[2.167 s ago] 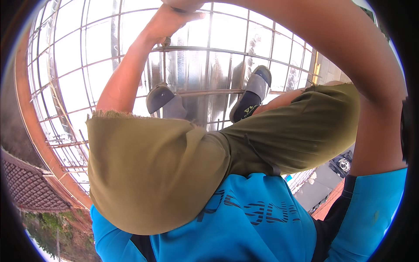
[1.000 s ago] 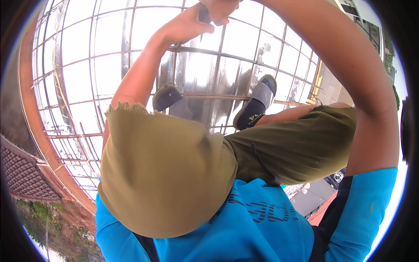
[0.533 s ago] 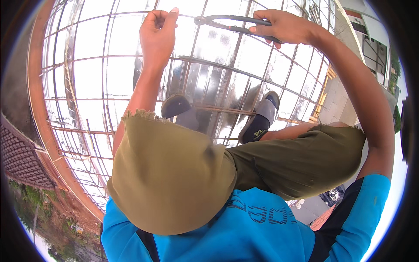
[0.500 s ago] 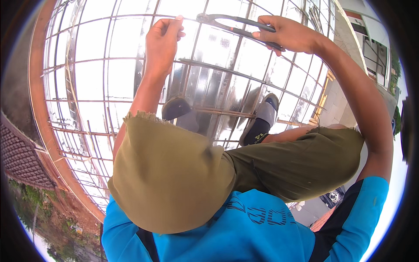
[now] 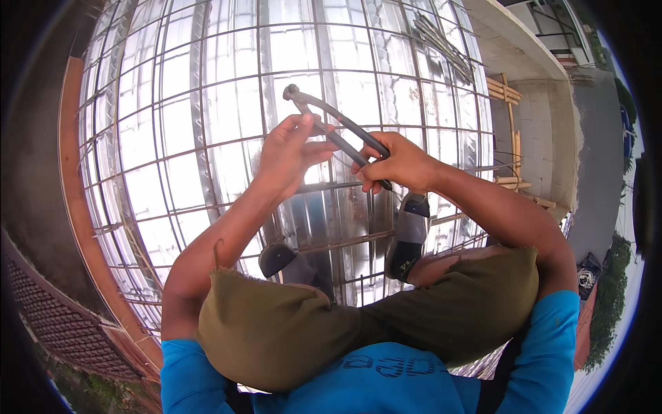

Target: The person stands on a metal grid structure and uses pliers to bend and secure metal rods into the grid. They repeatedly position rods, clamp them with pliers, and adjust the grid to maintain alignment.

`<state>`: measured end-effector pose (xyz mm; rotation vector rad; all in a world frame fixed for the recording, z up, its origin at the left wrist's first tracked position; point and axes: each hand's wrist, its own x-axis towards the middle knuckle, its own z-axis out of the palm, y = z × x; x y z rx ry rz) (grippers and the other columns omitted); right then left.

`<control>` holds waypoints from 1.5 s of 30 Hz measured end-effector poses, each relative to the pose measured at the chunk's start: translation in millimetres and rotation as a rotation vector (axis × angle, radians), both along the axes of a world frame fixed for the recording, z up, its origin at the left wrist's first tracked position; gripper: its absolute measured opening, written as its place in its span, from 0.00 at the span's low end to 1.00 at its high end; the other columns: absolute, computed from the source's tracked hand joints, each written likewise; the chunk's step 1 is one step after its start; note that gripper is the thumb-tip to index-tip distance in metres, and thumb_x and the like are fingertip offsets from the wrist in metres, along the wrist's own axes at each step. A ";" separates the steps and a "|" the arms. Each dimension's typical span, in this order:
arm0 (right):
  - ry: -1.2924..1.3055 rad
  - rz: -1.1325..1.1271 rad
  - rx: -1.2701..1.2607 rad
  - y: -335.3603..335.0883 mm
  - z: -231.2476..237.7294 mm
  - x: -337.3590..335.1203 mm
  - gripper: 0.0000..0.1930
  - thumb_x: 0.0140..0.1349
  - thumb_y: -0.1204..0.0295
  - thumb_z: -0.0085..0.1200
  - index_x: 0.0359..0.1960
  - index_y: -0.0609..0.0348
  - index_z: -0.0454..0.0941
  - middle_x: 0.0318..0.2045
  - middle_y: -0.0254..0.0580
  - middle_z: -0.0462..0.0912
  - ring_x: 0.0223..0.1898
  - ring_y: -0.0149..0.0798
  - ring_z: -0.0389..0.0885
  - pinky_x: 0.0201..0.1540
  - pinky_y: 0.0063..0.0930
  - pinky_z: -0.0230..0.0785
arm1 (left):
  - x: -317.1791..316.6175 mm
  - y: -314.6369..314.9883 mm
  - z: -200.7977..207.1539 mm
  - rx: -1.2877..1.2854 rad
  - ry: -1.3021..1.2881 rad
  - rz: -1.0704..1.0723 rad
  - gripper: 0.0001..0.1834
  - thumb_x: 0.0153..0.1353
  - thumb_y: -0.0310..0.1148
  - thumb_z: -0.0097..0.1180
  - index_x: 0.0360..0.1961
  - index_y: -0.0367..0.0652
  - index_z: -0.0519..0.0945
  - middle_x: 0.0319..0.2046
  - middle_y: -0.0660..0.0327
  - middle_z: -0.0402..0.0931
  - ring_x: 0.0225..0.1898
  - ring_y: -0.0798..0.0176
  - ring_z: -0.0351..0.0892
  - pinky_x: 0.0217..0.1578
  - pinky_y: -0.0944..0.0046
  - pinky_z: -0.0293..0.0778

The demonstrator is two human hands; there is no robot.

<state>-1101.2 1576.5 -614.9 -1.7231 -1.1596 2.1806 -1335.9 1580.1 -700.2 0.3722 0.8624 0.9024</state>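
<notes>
My right hand (image 5: pixel 405 164) is closed around the black handles of a pair of pincers (image 5: pixel 353 130), whose handles stand somewhat apart. The metal head of the pincers points up and to the left over the bar grid. My left hand (image 5: pixel 286 160) is at the lower handle, just below the head, its thumb and fingers pinched together. Whatever lies between those fingertips is too small or hidden to name. Beneath both hands runs a grid of steel reinforcing bars (image 5: pixel 261 72) above shiny corrugated metal decking (image 5: pixel 231 110).
Loose rods (image 5: pixel 445 45) lie bundled at the far right of the grid. An orange-brown board (image 5: pixel 72 152) edges the deck on the left. Bamboo poles (image 5: pixel 510 124) and a concrete wall (image 5: pixel 541 117) stand on the right. My shoes (image 5: pixel 410 238) are among the bars.
My hands and the pincers have come closer to my body. My left hand, earlier apart from the pincers, is now at their handle. My view has shifted, and both knees show.
</notes>
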 end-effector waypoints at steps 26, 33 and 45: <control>0.388 -0.353 0.160 -112.5 14.2 146.0 0.20 0.84 0.57 0.49 0.68 0.54 0.71 0.67 0.49 0.80 0.60 0.48 0.87 0.60 0.47 0.83 | 68.1 65.6 38.4 0.493 0.681 -0.364 0.15 0.78 0.43 0.62 0.45 0.40 0.84 0.33 0.63 0.85 0.37 0.68 0.88 0.40 0.71 0.81; 0.388 -0.719 0.105 -211.8 -9.3 232.7 0.16 0.83 0.56 0.50 0.60 0.52 0.72 0.49 0.48 0.87 0.47 0.40 0.89 0.46 0.41 0.85 | 104.0 92.7 89.7 0.674 0.628 -0.300 0.16 0.77 0.45 0.63 0.47 0.41 0.85 0.35 0.64 0.85 0.37 0.70 0.86 0.43 0.71 0.78; -1.179 -0.309 0.725 -354.3 -149.8 268.6 0.15 0.73 0.58 0.61 0.43 0.57 0.80 0.39 0.54 0.76 0.37 0.59 0.81 0.39 0.53 0.75 | 271.5 87.9 218.2 1.134 0.514 -0.145 0.15 0.81 0.44 0.56 0.46 0.42 0.83 0.36 0.63 0.84 0.37 0.73 0.82 0.42 0.72 0.78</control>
